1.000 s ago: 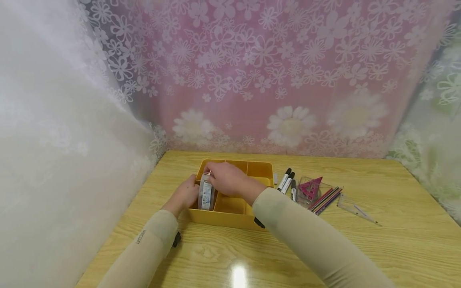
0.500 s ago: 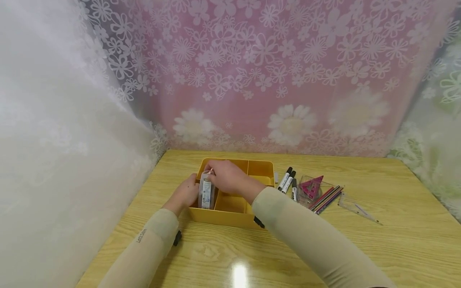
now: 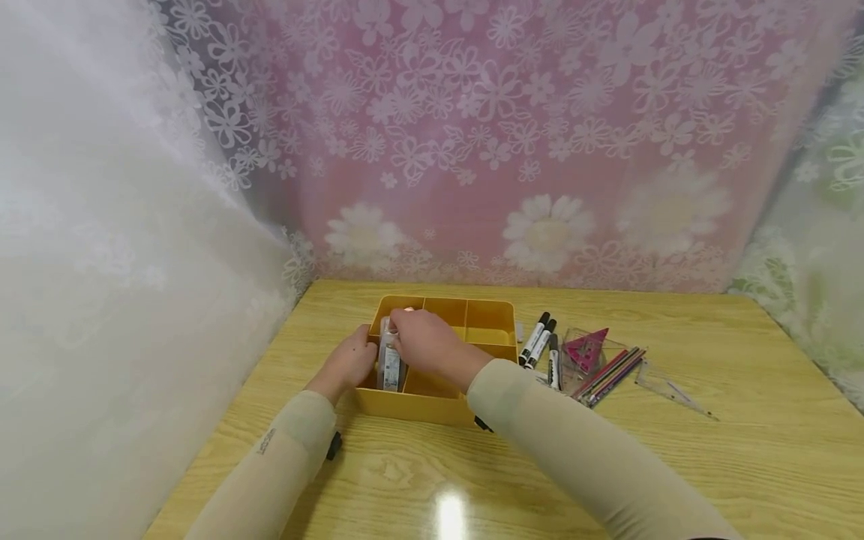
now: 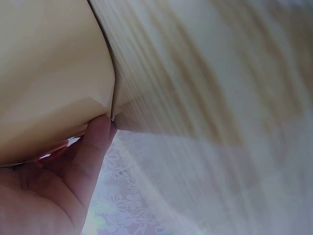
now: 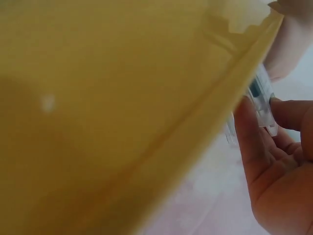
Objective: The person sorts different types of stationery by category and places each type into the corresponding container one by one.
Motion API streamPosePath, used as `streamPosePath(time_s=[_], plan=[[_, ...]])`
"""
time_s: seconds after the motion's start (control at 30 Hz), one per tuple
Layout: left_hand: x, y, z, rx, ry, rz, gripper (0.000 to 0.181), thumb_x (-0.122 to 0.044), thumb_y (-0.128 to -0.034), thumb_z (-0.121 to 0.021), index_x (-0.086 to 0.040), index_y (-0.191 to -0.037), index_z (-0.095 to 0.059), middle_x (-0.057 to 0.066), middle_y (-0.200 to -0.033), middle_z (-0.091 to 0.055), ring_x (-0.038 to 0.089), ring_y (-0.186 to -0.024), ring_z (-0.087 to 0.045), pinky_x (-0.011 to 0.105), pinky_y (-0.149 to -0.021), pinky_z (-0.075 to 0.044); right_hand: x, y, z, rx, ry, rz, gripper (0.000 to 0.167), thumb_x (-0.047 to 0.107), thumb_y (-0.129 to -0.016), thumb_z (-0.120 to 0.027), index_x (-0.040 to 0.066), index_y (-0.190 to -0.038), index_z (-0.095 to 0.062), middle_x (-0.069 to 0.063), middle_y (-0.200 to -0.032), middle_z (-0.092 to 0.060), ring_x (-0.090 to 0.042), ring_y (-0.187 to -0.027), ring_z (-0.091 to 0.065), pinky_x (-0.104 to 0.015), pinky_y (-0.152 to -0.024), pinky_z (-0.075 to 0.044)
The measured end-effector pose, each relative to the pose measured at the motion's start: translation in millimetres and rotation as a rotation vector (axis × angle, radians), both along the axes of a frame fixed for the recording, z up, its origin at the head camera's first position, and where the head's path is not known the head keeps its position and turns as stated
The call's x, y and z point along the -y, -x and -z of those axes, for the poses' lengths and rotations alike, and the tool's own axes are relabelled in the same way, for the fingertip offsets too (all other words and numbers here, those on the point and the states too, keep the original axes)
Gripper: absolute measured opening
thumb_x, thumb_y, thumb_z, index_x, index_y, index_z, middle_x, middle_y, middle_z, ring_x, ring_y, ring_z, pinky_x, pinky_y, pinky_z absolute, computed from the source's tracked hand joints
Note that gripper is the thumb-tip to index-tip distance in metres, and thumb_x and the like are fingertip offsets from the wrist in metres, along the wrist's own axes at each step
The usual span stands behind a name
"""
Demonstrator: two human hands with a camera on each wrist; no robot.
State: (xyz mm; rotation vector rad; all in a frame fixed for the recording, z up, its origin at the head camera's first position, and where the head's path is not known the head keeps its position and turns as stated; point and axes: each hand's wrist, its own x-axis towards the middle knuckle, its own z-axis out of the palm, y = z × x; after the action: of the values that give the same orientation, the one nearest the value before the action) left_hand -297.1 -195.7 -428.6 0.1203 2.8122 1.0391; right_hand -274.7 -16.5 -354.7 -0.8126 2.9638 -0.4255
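Observation:
A yellow compartment box (image 3: 418, 407) stands on the table, in the middle of the head view. My left hand (image 3: 347, 364) grips its left wall; in the left wrist view the fingers (image 4: 95, 142) meet the box near a corner. Inside the front left compartment a clear plastic case (image 3: 391, 371) with a printed label stands upright. My right hand (image 3: 428, 341) reaches over the box and pinches the top of this case. The right wrist view shows the case (image 5: 264, 105) between thumb and fingers, partly behind the box wall. What the case contains cannot be made out.
Black-capped white markers (image 3: 538, 341) lie right of the box. Beside them are a magenta set square (image 3: 589, 350), a bundle of coloured pencils (image 3: 610, 375) and a clear set square (image 3: 675, 392). A floral curtain (image 3: 526, 150) hangs behind the table (image 3: 405, 480).
The right hand has shifted slightly right and down, and the case has moved a little to the right with it. The left hand has kept its grip on the box wall.

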Motion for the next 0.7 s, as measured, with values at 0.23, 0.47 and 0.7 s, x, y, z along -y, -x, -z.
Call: streamPosePath(time_s=[0.23,0.47,0.7], plan=[[0.9,-0.9,-0.7,-0.014,0.013,0.013,0.052,-0.022,-0.1049,-0.031,0.001,-0.151,-0.035,0.022,-0.147,-0.049,0.037,-0.138,-0.044,0.055,-0.114,-0.032,-4,2.7,-0.8,-0.049,-0.028,0.022,0.033,0.026,-0.1,-0.063,0.013,-0.131,-0.061,-0.003,-0.125,-0.062,-0.018,-0.1,-0.062,-0.033,-0.087,-0.055],[-0.4,-1.3,-2.5,0.0,0.0,0.0,0.053,-0.024,-0.1055,-0.031,0.0,-0.152,-0.034,0.021,-0.149,-0.047,0.037,-0.14,-0.041,0.056,-0.115,-0.031,-24,1.3,-8.0,-0.06,0.005,0.047,0.031,0.026,-0.1,-0.06,0.018,-0.13,-0.062,0.0,-0.126,-0.06,-0.015,-0.075,-0.057,-0.029,-0.062,-0.051],[-1.2,-2.2,-1.0,0.038,-0.028,-0.028,0.052,-0.024,-0.1055,-0.032,-0.002,-0.153,-0.035,0.02,-0.15,-0.046,0.037,-0.141,-0.04,0.057,-0.116,-0.029,-61,5.8,-13.5,-0.024,-0.011,0.101,0.03,0.023,-0.099,-0.056,0.017,-0.128,-0.063,0.002,-0.121,-0.063,-0.015,-0.087,-0.059,-0.035,-0.074,-0.053]])
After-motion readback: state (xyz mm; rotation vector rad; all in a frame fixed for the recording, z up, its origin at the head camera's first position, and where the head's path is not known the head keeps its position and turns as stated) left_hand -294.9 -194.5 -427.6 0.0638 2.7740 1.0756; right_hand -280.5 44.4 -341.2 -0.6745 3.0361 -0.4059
